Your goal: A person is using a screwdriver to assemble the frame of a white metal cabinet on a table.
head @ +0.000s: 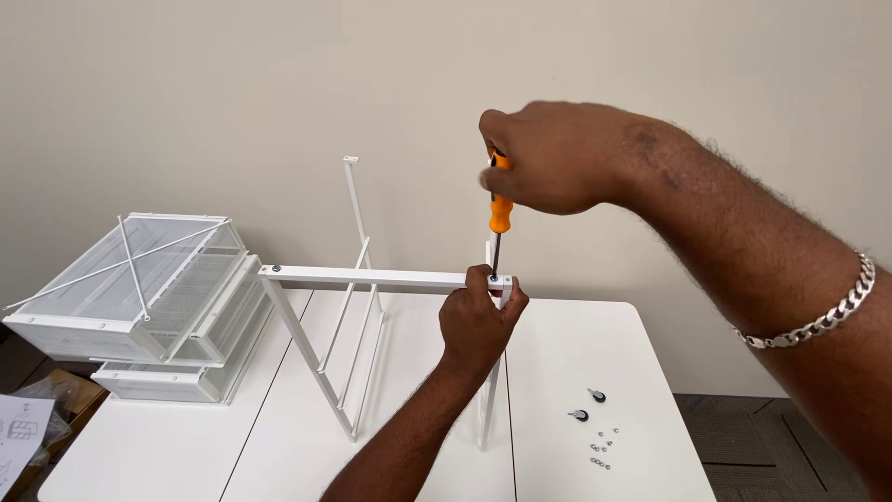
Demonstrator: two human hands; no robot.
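Note:
A white metal frame (358, 276) stands upright on the white table (576, 363), with a flat top bar and thin wire rails below. My left hand (478, 321) grips the frame's right corner from below. My right hand (548, 158) is closed around the orange handle of a screwdriver (500, 216). The screwdriver stands vertical, its dark shaft tip on a screw at that corner, just above my left fingers. Another screw head (276, 269) shows at the bar's left end.
A stack of white mesh drawers (139, 297) lies at the table's left. Two black casters (587, 405) and several small screws and nuts (601, 448) lie at the right front. A paper sheet (19, 437) and cardboard sit on the floor at far left. A plain wall stands behind.

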